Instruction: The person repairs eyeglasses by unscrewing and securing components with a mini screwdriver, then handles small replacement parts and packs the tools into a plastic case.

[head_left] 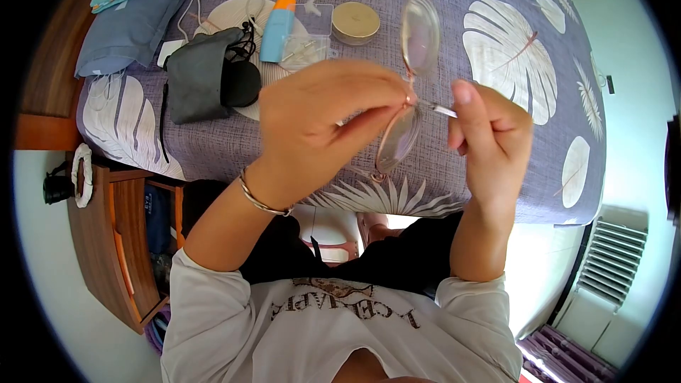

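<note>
1. The left hand (pixel 326 113) is holding its grip together, thumb and fingers clamped on the eyeglasses (pixel 421 53) near the bridge; the glasses are hanging in the air above the bed (pixel 440 191), one lens up, one down.
2. The right hand (pixel 489 117) is pinching a slim tool (pixel 443 109) between thumb and fingers, its thin end pointing at the bridge area; whether it is touching cannot be told.
3. The step in hand, by judgement, is working with the tool at the middle of the frame; the next move seems to be calling for a steady left grip and fine alignment of the tip.
4. A clear plastic box (pixel 284 62) is lying beyond the left hand, holding small pale pieces too tiny to identify.
5. Just beside it, a blue bottle (pixel 275 37) is wearing an orange cap, its contents hidden; a round tin (pixel 356 20) is showing a gold top, nothing inside visible.
6. A grey pouch (pixel 195 81) is lying left of these, a black rounded thing (pixel 242 84) showing at its mouth.
</note>
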The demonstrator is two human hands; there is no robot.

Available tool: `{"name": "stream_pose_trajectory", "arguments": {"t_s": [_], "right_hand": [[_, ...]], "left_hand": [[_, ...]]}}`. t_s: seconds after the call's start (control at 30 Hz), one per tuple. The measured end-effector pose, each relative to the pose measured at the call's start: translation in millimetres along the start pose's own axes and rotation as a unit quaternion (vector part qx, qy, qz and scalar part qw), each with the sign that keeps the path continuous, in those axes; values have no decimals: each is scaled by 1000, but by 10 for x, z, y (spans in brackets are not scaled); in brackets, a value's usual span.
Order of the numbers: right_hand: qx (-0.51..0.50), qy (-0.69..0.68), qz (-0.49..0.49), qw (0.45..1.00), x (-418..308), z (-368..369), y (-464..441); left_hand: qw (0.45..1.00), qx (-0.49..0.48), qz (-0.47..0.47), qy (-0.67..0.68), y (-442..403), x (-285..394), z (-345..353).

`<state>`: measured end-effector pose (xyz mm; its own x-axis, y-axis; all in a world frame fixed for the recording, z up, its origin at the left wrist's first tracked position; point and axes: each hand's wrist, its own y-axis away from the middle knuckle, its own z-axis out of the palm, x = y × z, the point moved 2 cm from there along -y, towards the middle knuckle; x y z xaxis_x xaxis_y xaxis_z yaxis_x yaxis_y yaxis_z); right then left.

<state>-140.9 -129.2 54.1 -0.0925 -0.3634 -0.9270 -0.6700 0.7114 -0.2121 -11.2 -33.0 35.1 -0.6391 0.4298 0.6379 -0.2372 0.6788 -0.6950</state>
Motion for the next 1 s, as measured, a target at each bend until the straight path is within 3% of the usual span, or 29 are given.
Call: {"name": "stream_pose_trajectory", "arguments": {"t_s": [0.07, 0.13, 0.23, 0.3, 0.7, 1.0], "right_hand": [[51, -22, -102, 993, -53, -71, 9], [28, -14, -139, 990, -74, -142, 33], [30, -31, -294, 955, -183, -179, 69], [20, -44, -308, 950, -244, -188, 123], [-61, -193, -225, 953, -408, -120, 296], [-26, -35, -305, 951, -452, -50, 331]], "left_hand": [[997, 28, -21, 66, 36, -39, 2], [989, 57, -43, 131, 47, -38, -8], [967, 46, -85, 234, 23, 57, -15], [937, 51, -61, 341, 13, 101, -8], [919, 14, -17, 395, 31, 190, -4], [923, 10, -46, 382, 67, 239, -20]]}}
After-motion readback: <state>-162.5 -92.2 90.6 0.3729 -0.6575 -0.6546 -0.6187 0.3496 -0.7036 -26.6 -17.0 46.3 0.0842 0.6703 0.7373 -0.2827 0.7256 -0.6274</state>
